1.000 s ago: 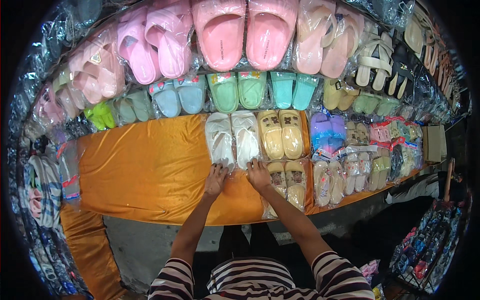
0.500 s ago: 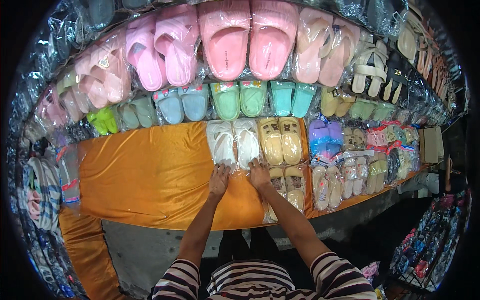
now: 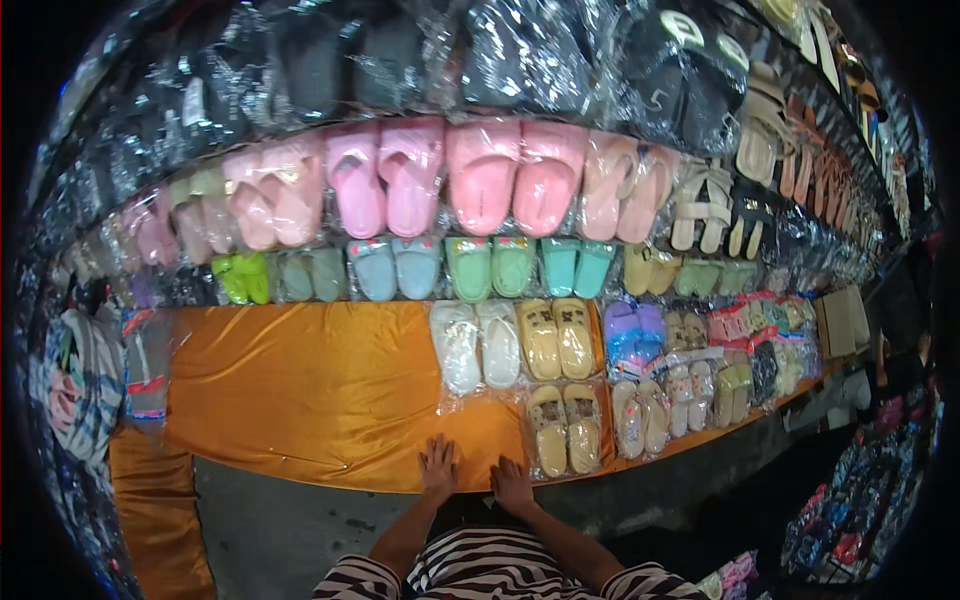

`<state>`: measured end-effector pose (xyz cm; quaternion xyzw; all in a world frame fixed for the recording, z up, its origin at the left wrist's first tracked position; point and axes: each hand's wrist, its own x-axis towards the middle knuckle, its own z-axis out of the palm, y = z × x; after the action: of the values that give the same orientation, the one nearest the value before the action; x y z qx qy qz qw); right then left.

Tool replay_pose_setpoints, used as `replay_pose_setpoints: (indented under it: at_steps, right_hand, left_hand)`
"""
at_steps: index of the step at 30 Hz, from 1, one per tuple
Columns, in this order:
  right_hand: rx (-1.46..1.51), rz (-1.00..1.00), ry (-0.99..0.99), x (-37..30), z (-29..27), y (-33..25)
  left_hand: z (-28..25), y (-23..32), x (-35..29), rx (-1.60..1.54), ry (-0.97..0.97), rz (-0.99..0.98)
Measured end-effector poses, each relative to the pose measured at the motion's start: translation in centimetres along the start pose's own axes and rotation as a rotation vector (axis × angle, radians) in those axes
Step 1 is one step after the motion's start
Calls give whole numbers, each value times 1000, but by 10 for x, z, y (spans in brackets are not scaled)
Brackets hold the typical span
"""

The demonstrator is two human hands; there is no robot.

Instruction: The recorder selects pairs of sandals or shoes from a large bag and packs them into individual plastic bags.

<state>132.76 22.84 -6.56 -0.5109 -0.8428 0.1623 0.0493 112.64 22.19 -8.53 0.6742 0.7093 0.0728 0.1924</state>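
White slippers (image 3: 459, 355), one pair, in clear plastic, seen from the head camera: laid toes toward the wearer on an orange cloth (image 3: 300, 390), at its far side, directly below the row of pastel slippers.

Left hand (image 3: 438, 467): palm down on the cloth near its front edge, fingers spread, nothing held; nearest item the white slippers, apart from it.

Right hand (image 3: 511, 482): at the front edge of the cloth, just left of the lower tan slippers (image 3: 550, 435); fingers less widely spread, nothing seen in it, the palm side hidden.

Upper tan slippers (image 3: 541, 342), one pair, bagged: just right of the white pair. The lower tan pair, also bagged, lies nearer the wearer, dark patterning on its straps.

Purple-and-blue slippers (image 3: 635, 325), bagged: right of the upper tan pair.

Row behind the cloth, left to right, in part: lime-green slippers (image 3: 240, 278), light-blue slippers (image 3: 376, 270), mint-green slippers (image 3: 469, 270), teal slippers (image 3: 560, 270).

Next row back: large pink slippers (image 3: 482, 195), one pair, wrapped.

Far right: cardboard box (image 3: 842, 322), brown.
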Motion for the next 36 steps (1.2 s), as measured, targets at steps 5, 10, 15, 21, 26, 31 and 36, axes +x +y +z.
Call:
replay_pose_setpoints:
  at_steps: [5,10,15,21,26,31,36]
  right_hand:
    - [216,24,-245,-12,7,12]
    - [86,-170,-496,28,-12,27]
    - [163,-338,-459,32,-21,14]
    - [321,-545,-635,-15,4,9]
    - [-159,-435,-1062,-39,42,54]
    - [-67,32,-1257,-20,54,91]
    - [-56,138,-1369,19,48,68]
  left_hand:
    - [17,-16,-60,-82,50,0]
    - [9,-27,-90,-40,117,36]
    - [14,0,-129,-129,261,-288]
    - [57,54,-202,-434,286,-762]
    - [118,76,-315,-1000,194,-1410]
    - [165,110,-415,-955,275,-1589]
    - [184,96,-428,-1283,277,-1694]
